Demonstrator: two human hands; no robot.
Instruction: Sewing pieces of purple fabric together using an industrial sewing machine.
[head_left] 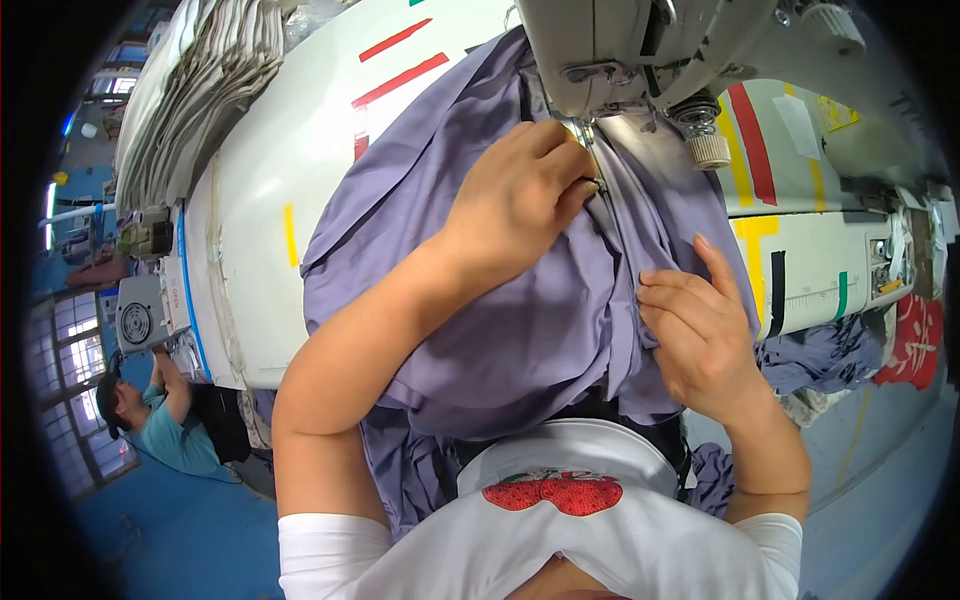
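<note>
Lavender cloth (470, 340) lies bunched over the machine bed and hangs down into my lap. A narrow strip (606, 205) with a dark line, like a zipper, runs down it from under the sewing machine head (620, 50). My left hand (525, 190) is closed in a pinch beside the presser foot (583, 128). Its thumb and finger meet at a small dark piece (597, 185) on the strip, perhaps a zipper pull. Lower and to the right, my right hand (700, 325) lies on the cloth folds with fingers stretched out, one apart from the others.
A stack of pale cut pieces (195, 100) stands at the far left. Red and yellow tape strips (400, 80) mark the white table (260, 200). More lavender cloth (820, 352) and a red cloth (912, 340) lie at right. A co-worker (175, 420) sits at left.
</note>
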